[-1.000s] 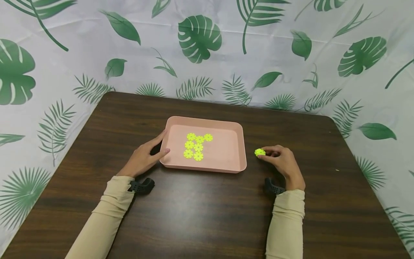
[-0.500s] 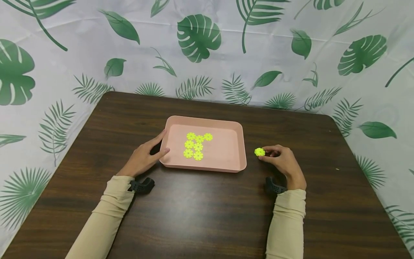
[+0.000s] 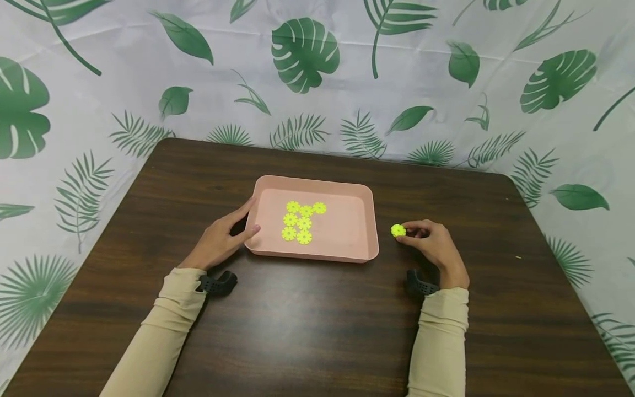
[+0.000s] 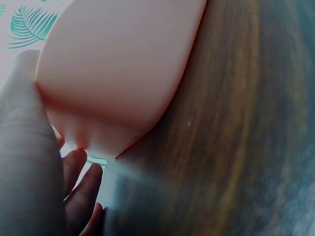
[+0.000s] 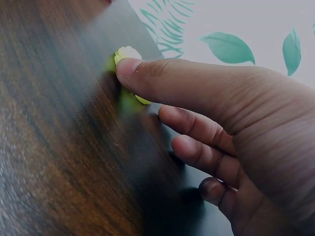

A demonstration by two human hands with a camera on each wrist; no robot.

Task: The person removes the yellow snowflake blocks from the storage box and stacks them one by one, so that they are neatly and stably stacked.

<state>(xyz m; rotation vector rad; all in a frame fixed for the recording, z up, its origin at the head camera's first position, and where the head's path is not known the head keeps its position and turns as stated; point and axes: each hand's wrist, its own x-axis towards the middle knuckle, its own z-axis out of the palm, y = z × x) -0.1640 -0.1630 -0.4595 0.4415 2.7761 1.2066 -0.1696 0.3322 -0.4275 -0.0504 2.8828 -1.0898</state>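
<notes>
On the dark table stands a shallow pink tray point(image 3: 342, 220), tilted slightly in the head view. My left hand point(image 3: 218, 240) grips its left end, thumb over the rim and the other fingers against the outside wall, as the left wrist view shows. Several yellow-green notched plastic discs point(image 3: 304, 223), flower-shaped, lie grouped in the left half of the tray. To the right of the tray, my right hand point(image 3: 431, 245) pinches one more such disc point(image 3: 398, 230) between thumb and forefinger, low over the table. In the right wrist view the thumb point(image 5: 172, 81) covers much of this disc point(image 5: 129, 52).
The dark wooden table point(image 3: 297, 331) spreads out around the tray. A tiny pale fleck point(image 3: 518, 257) lies on it at the right. A white cloth with green leaves point(image 3: 317, 121) hangs behind the table. Each wrist wears a black camera band point(image 3: 218, 283).
Both hands and the tray stay in place. The disc in the right hand looks slightly more turned toward the head camera than a second ago.
</notes>
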